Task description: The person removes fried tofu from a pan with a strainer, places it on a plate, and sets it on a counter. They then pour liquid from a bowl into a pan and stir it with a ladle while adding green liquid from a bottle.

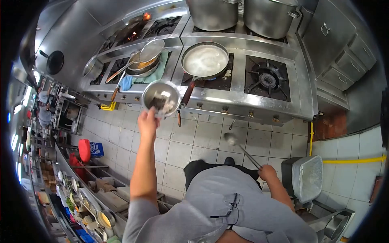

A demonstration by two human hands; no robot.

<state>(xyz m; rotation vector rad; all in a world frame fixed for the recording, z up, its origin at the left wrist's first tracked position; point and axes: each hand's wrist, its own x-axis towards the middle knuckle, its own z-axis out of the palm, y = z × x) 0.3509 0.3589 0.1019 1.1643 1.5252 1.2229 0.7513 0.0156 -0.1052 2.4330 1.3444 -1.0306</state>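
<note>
My left hand grips the near rim of a metal bowl in front of the stove's edge. Dark and pale food pieces lie in the bowl. Low at my right side, my right hand is closed round the handle of a metal ladle, its head hanging over the floor. A frying pan with white liquid sits on a burner, its dark red handle pointing towards me. Left of it, a strainer rests over a pan of orange food on a green cloth.
Two large pots stand at the back of the stove. A lined bin is at my right. Shelves with dishes and a red container are at left. People stand far left.
</note>
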